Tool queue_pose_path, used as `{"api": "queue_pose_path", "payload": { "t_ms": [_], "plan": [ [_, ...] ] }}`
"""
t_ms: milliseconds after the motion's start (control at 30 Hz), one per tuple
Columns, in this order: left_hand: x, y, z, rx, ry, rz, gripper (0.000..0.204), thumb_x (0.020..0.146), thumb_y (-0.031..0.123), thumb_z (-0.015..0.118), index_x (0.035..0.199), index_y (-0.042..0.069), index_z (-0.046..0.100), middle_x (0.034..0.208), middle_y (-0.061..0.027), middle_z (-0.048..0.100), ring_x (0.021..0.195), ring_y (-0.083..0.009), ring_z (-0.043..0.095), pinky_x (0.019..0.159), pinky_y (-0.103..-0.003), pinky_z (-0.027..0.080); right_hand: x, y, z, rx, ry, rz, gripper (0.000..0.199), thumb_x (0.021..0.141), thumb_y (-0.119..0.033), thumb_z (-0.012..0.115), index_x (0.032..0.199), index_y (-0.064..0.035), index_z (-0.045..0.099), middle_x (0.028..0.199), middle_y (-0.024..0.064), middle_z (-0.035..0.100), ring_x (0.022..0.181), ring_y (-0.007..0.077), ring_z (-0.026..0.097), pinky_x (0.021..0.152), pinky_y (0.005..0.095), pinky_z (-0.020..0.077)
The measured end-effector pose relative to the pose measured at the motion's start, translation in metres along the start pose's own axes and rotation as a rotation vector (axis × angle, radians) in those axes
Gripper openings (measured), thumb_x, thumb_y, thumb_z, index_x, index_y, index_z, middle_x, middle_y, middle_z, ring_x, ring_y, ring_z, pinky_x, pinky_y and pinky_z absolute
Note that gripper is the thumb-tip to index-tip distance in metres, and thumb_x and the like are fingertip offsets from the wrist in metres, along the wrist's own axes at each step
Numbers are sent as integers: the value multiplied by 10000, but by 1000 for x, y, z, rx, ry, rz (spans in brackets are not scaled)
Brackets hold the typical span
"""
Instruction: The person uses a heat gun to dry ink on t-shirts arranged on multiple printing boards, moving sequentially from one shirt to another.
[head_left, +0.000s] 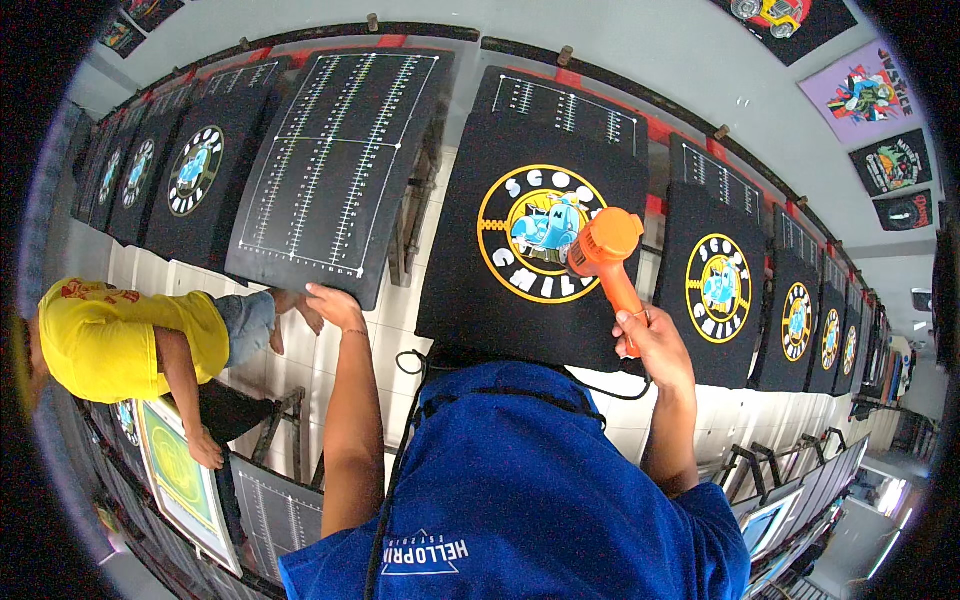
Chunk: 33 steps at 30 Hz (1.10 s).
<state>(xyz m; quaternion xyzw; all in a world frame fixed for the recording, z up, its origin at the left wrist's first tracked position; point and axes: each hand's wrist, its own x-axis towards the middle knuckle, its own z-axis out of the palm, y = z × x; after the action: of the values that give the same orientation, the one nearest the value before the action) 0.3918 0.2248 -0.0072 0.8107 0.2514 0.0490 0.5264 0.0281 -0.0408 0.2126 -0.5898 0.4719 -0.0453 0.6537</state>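
My right hand (655, 345) is wrapped round the handle of an orange heat gun (612, 240). Its nozzle is over a black T-shirt (450, 300) stretched on a slanted printing board. A round print (545, 232) on that shirt shows a blue scooter inside an orange-edged ring with white lettering. My left hand (338, 308) touches the near edge of the bare dark printing board (330, 170) to the left, its fingers stretched out along the edge. White ruler marks cover this board.
More boards with printed black shirts (718, 285) run in rows to both sides. A co-worker in a yellow shirt (130, 340) bends at the left, a hand by a framed screen (185, 470). A black cable (400, 430) hangs beside me. Prints (862, 92) hang on the wall.
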Motion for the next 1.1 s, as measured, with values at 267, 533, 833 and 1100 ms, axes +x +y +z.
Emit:
{"api": "queue_pose_path", "payload": {
  "t_ms": [267,533,833,1100],
  "plan": [
    [0,2,0,82,11,-37,696,987,499,261,1221,-138,417,1228,-354,493,1121,-455,517,975,-482,388,5,8,-14,33,62,-4,303,928,-276,609,1048,0,576,742,18,576,564,89,549,535,216,449],
    [18,-24,7,132,52,24,723,968,556,192,1194,-64,487,1210,-296,550,1099,-477,524,954,-528,383,14,6,-18,126,63,-18,299,928,-270,606,1023,11,571,745,28,578,566,97,541,537,224,443],
    [10,-13,6,154,41,-54,715,967,562,207,1184,-59,487,1204,-299,549,1097,-481,524,950,-526,384,7,5,-10,140,-40,10,327,919,-323,614,1010,-10,593,764,34,591,559,99,565,525,225,479],
    [13,-15,6,130,69,3,713,972,548,223,1157,-86,491,1177,-318,551,1088,-486,524,950,-527,385,13,5,9,136,21,-23,307,921,-310,607,959,-6,587,737,33,590,551,107,557,526,239,464]
  ]
}}
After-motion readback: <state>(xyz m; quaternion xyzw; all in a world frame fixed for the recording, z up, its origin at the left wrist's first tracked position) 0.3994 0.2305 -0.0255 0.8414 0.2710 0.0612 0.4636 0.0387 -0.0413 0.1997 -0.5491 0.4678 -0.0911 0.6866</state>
